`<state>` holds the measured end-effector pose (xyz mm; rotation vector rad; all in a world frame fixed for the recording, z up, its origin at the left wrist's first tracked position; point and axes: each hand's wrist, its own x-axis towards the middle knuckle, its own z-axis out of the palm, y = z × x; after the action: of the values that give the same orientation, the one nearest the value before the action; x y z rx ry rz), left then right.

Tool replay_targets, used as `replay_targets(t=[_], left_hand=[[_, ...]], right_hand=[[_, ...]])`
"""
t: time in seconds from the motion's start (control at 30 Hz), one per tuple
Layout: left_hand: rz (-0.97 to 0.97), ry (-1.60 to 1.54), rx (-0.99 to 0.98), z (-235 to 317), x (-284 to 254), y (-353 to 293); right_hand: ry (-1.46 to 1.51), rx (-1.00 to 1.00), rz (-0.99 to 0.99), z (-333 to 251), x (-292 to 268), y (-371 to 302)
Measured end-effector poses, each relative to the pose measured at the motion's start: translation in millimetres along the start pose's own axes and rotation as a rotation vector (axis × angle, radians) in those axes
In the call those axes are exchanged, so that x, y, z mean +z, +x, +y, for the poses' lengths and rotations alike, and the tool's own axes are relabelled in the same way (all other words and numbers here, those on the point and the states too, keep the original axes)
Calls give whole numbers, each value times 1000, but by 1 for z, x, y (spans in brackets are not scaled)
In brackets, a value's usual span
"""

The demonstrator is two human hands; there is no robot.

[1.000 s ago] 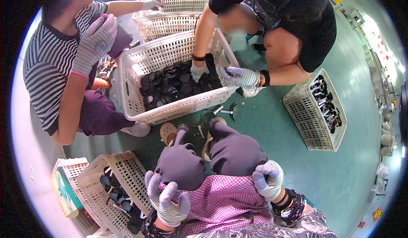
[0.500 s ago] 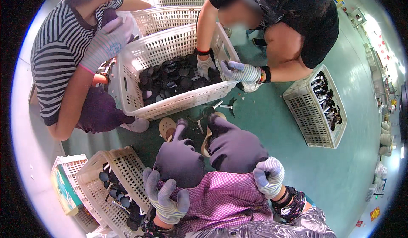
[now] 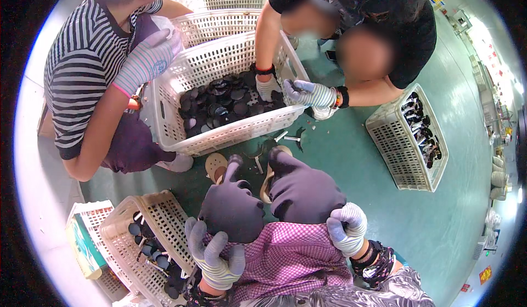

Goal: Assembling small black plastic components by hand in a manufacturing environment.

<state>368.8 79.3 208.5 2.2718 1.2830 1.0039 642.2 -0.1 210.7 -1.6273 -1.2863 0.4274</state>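
My left hand (image 3: 216,256), in a striped glove with grey fingertips, rests over my left thigh beside the pink checked apron (image 3: 299,252). Its fingers are spread and hold nothing. On the other side, my right hand (image 3: 348,229), gloved alike, is closed at the apron's upper right corner, its fingers curled over the cloth. Beyond my knees is a large white crate (image 3: 233,134) of black round pieces (image 3: 219,101). Another person's right gloved hand (image 3: 268,87) is among them; that person's left hand (image 3: 315,94) is at the crate's rim.
A white crate (image 3: 398,156) of black pieces with pale stems stands at the right; a similar crate (image 3: 123,219) is at the lower left, beside a green-and-yellow box (image 3: 88,238). Stemmed pieces (image 3: 293,137) lie on the floor by my feet. A person in stripes (image 3: 77,76) crouches left.
The striped-shirt person's raised gloved hand and body have shifted slightly right. In the large crate, the other person's hand has moved a little among the black pieces. My hands stay in place.
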Motion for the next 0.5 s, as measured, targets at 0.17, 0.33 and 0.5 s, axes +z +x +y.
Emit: replay_targets(t=[0.17,0.33,0.5], left_hand=[[-5,-6,2,-1,0,1],[4,-16,0,0,0,2],[3,-28,10,-1,1,2]], right_hand=[[18,12,17,1,1,-1],[14,1,1,1,0,0],[10,-8,6,2,1,-1]])
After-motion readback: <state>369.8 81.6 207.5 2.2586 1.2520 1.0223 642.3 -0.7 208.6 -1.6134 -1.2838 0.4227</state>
